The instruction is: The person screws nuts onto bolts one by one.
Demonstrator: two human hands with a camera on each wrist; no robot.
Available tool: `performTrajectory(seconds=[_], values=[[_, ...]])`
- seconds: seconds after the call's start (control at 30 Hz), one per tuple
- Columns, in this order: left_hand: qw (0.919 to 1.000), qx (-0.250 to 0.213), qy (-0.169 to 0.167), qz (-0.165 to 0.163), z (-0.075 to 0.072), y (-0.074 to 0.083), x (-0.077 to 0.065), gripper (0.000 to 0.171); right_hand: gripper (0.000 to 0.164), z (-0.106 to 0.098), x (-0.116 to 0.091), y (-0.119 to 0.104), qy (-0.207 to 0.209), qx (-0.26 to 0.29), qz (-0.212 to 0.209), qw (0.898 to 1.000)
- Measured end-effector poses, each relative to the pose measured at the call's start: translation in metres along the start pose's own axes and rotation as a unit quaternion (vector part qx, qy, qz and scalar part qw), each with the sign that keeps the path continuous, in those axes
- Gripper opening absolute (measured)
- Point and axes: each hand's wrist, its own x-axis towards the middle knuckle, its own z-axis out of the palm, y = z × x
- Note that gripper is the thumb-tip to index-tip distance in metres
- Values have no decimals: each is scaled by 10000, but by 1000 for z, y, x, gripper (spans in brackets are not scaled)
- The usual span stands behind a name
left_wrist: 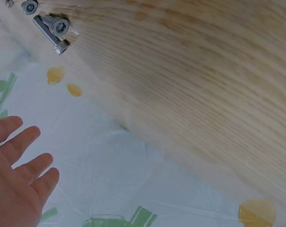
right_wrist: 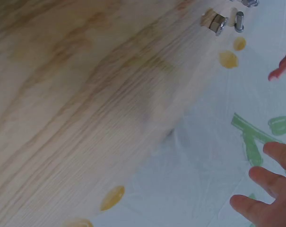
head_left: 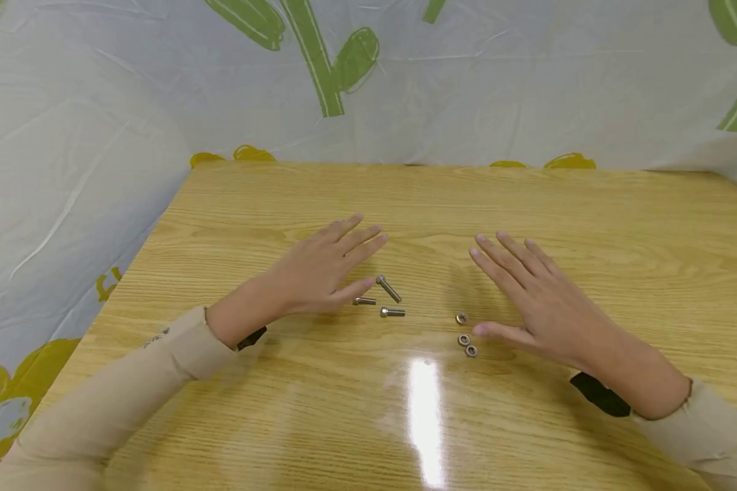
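Note:
Palm down with fingers straight, the left hand (head_left: 322,266) is above the wooden table, its thumb tip close to three silver socket-head bolts. The longest bolt (head_left: 389,288) lies slanted; a shorter bolt (head_left: 393,312) lies below it, and a third bolt (head_left: 365,301) sits partly behind the thumb. The right hand (head_left: 546,307) is spread out too, its thumb pointing at three hex nuts. One nut (head_left: 462,318) lies apart, while a middle nut (head_left: 463,339) and a lower nut (head_left: 471,351) sit against each other. Neither hand holds anything. In the left wrist view, bolts (left_wrist: 57,26) show at the top left.
The wood-grain table (head_left: 344,423) spans the view, with a bright light reflection near its front middle. Behind it and on the left hangs a pale sheet (head_left: 442,95) with green and yellow plant prints. Dark bands sit under both wrists.

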Motion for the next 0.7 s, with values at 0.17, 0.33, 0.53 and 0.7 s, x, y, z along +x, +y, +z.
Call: performTrajectory(seconds=[0.17,0.33,0.53,0.7], values=[[9998,-11,62,196,6,0,7,55,84,0,2,-1,-111,101,96,9998],[9992,-262,-18,290,9,1,14,50,83,1,5,-1,-210,56,167,9996],[9991,-165,-109,384,13,2,24,41,83,1,7,-3,-329,126,367,9987],[9984,-98,-451,322,16,4,33,33,83,1,9,-3,-301,186,435,9984]])
